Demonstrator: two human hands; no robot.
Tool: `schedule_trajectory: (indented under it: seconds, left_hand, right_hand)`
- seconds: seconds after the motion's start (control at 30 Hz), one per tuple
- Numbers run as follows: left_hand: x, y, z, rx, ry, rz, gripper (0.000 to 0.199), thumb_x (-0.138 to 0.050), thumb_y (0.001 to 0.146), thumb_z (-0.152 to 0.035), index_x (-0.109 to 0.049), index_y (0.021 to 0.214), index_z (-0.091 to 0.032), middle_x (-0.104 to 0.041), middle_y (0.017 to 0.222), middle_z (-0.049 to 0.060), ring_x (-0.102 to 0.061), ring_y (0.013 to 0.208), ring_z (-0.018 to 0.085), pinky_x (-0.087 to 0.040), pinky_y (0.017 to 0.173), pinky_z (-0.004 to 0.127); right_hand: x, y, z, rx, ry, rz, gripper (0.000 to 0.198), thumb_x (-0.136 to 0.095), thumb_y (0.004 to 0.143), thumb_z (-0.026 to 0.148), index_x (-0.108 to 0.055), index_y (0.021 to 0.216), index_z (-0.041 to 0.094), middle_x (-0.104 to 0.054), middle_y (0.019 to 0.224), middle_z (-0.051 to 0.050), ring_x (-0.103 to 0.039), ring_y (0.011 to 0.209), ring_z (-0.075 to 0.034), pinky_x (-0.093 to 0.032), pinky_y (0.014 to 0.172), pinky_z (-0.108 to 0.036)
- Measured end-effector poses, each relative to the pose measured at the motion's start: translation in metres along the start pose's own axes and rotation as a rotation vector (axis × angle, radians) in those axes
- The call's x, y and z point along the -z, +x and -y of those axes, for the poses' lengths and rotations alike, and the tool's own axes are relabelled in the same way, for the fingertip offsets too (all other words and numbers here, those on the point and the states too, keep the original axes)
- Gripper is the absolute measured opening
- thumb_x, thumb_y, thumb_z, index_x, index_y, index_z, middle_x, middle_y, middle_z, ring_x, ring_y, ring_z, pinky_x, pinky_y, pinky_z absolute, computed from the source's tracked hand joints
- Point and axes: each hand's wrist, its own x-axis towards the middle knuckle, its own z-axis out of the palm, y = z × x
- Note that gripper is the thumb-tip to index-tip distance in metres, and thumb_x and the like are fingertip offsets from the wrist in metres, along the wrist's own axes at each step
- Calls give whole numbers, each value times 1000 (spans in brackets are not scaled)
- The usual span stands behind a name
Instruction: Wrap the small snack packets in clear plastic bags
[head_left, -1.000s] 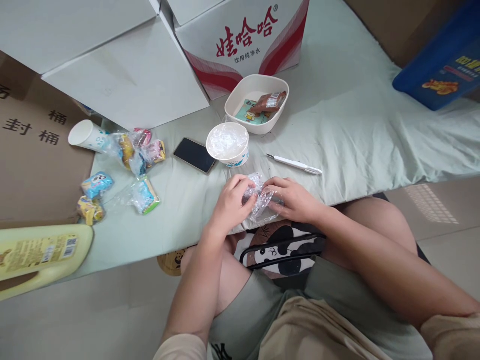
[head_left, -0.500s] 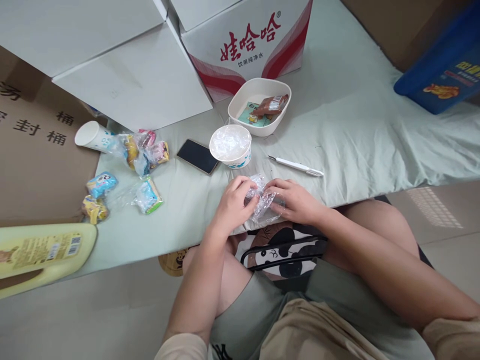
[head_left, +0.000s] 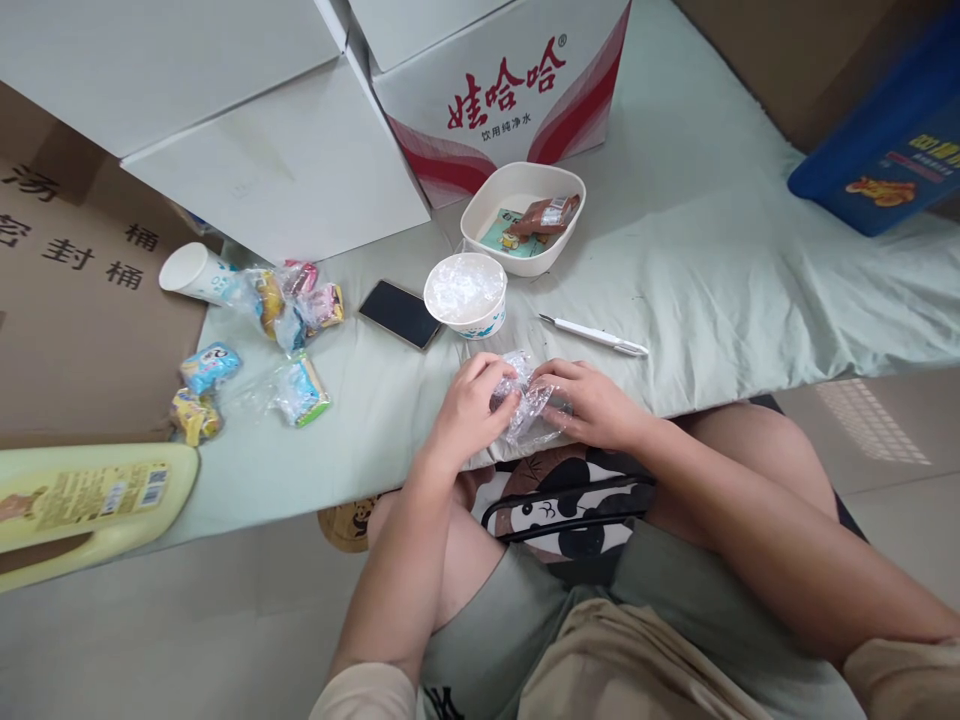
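While the left hand (head_left: pixel 471 402) and right hand (head_left: pixel 598 400) are pinching the crumpled clear wrap (head_left: pixel 528 411) between partly curled fingers (head_left: pixel 555 369), it is lying at three o'clock from the left and nine from the right, touching both, showing no definite long axis.

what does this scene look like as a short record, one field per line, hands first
left hand: holds crumpled clear plastic film
right hand: holds the same film
just beyond hands: patterned paper bowl, clear plastic at its mouth
left of that: smartphone, screen dark
beyond right hand: white pen, lying down
white rounded-square bowl: brown packet and pale green packet inside
farther left: paper cup on its side, small wrapped snacks
surface: pale green cloth
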Motion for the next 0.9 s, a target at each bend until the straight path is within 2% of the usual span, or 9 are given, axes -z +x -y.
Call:
schedule_trajectory:
  seconds: [0.23,0.33,0.43,0.53,0.63,0.7,0.77,0.83,0.9]
  left_hand:
    - [4,1,6,10,-191,-121,11,-55,89,-21,-64,95,-19,-68,100,5,-65,98,18,-52,90,33]
    - [6,0,6,26,-246,-86,20,-55,90,-30,-64,104,-19,-71,105,6,-67,100,20,-53,91,34]
    - [6,-1,4,-13,-218,31,37,-62,86,-39,-62,117,-21,-71,120,9,-65,116,26,-50,101,41]
    - [7,-2,3,-76,-90,142,58,-75,76,-48,-60,126,-23,-63,138,12,-53,135,33,-39,115,52]
    - [8,-2,4,-118,-35,228,89,-84,60,-64,-56,134,-22,-53,149,15,-41,144,38,-32,120,58]
    - [6,-3,4,-134,-18,252,104,-87,52,-67,-53,139,-22,-49,152,16,-36,147,39,-30,121,59]
    - [3,-3,3,-129,16,228,96,-87,58,-61,-53,139,-23,-51,151,15,-38,147,37,-31,120,57]
    - [-1,-3,3,-108,47,156,66,-79,76,-46,-57,134,-24,-58,145,13,-45,143,33,-35,118,54]
    - [-5,-2,2,-97,41,69,40,-66,88,-30,-61,127,-23,-65,137,11,-53,137,29,-39,115,50]
  right_hand:
    - [2,0,1,4,0,-6,20,-51,93,25,-62,110,19,-65,114,-14,-65,102,-29,-51,87,-47]
    - [2,0,0,1,6,-4,19,-51,94,26,-61,108,19,-65,113,-14,-65,102,-29,-51,86,-46]
    - [1,1,1,-11,14,-1,19,-51,93,26,-61,108,19,-65,112,-14,-64,101,-29,-50,86,-47]
    - [2,1,2,-34,32,-2,17,-52,92,24,-61,106,19,-64,110,-14,-63,100,-28,-50,86,-46]
    - [2,1,2,-57,51,3,17,-52,93,24,-61,107,20,-64,110,-13,-63,100,-27,-51,86,-44]
    - [2,1,2,-74,62,-2,18,-53,92,25,-61,107,20,-63,110,-12,-62,100,-27,-51,86,-44]
    - [1,2,2,-88,75,-17,17,-54,92,25,-62,106,20,-63,110,-12,-62,100,-27,-51,87,-44]
    - [1,2,3,-94,83,-34,16,-54,91,24,-61,105,20,-63,110,-12,-62,101,-27,-50,88,-44]
    - [0,3,4,-92,83,-49,13,-53,92,24,-60,101,20,-63,108,-12,-62,99,-26,-50,86,-42]
